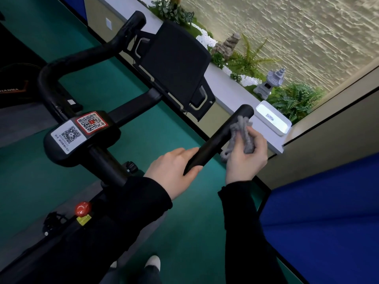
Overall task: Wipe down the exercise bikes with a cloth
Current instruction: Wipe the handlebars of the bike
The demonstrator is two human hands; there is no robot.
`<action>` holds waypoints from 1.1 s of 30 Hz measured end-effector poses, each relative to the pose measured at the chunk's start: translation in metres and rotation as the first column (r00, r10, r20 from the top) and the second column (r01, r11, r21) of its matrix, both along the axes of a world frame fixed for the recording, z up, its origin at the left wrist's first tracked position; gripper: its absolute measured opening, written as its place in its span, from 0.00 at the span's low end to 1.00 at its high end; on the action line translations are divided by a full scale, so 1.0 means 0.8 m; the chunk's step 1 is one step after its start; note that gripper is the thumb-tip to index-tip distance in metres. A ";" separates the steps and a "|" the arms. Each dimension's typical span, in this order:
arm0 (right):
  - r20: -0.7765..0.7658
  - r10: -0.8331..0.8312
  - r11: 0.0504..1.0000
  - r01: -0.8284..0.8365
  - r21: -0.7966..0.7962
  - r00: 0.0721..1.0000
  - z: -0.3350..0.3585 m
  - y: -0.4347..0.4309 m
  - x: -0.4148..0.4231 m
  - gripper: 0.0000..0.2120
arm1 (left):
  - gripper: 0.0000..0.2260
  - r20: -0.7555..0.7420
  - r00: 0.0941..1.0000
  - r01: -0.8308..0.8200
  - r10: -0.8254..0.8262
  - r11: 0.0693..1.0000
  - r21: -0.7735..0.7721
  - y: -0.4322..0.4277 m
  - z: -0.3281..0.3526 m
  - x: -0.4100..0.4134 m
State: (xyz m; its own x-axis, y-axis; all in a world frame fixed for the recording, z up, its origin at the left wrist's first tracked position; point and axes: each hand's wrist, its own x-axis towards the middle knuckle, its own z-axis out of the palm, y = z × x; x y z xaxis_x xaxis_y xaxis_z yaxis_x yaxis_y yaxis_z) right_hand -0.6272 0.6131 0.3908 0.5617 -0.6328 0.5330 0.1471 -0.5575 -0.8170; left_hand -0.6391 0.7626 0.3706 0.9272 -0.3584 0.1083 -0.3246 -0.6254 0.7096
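Just below the tip of a black handlebar grip (222, 138), a grey cloth (239, 133) sits bunched against the grip's side. The right hand (247, 158) has its fingers curled round the cloth and holds it to the bar. The left hand (172, 171) grips the lower end of the same grip, fingers over the top and thumb on the near side. Both arms wear black sleeves. The grip belongs to a black exercise bike (102, 160) whose centre plate carries two QR-code stickers (81, 129), one white and one red. A dark screen (174, 64) stands beyond the bars, and a red knob (83, 208) sits on the frame near the left sleeve. Under the bike lies a green floor (184, 232). Past the cloth, a white box (273, 119) rests on a pale ledge (229, 93) beside a stone lantern (268, 83) and ferns (297, 101). A blue panel (328, 212) stands to the right.
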 end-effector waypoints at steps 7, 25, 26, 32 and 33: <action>-0.087 0.111 0.981 -0.123 -0.153 0.990 -0.023 0.016 -0.021 0.08 | 0.20 -0.002 1.000 0.022 -0.022 1.000 0.009 0.001 0.001 0.001; -0.722 0.302 0.359 -0.775 -0.519 0.623 0.078 -0.010 0.031 0.07 | 0.19 0.000 1.000 0.012 -0.012 1.000 -0.014 0.002 -0.002 0.005; -0.775 0.281 0.280 -0.821 -0.498 0.566 0.082 -0.007 0.038 0.07 | 0.18 0.006 1.000 0.011 -0.011 1.000 -0.020 0.002 -0.002 0.005; -0.911 0.091 0.037 -0.916 -0.400 0.402 0.097 0.004 0.069 0.08 | 0.19 -0.003 1.000 -0.001 0.001 1.000 -0.014 0.000 -0.002 0.006; -0.903 0.072 0.031 -0.906 -0.422 0.423 0.098 0.004 0.071 0.08 | 0.19 -0.005 1.000 0.000 0.000 1.000 -0.018 0.000 -0.002 0.006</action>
State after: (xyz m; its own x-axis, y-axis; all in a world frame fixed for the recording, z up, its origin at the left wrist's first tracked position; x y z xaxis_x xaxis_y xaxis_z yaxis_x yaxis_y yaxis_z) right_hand -0.5705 0.6160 0.4689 0.8096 0.5525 -0.1983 0.5697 -0.8209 0.0386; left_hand -0.6342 0.7625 0.3690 0.9276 -0.3567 0.1107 -0.3216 -0.6121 0.7225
